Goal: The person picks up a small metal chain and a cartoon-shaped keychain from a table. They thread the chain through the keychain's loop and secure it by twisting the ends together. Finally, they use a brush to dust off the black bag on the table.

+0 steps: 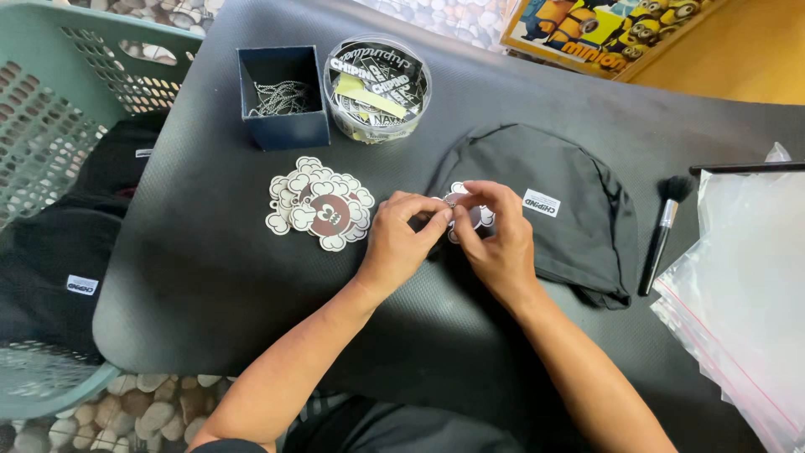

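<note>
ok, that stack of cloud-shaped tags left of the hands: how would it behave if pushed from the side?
The stack of cloud-shaped tags already lies fanned and offset, so a push would probably shear it apart rather than move it whole. The tags look flat and thin, likely light card. The dark mat looks textured, so the bottom tags may drag.

Hands: two, left hand (pixel 401 239) and right hand (pixel 496 239), pinching one cloud-shaped tag (pixel 471 216)
Black beanies on the mat: one (pixel 553 210)
Tag pile: one stack (pixel 319 204), count inside unclear
Dark blue boxes: one (pixel 283 96)
Round clear tubs: one (pixel 377 87)
Brushes: one (pixel 662 231)
Green baskets: one (pixel 50 101)
Clear bags: one stack (pixel 746 294)
</note>
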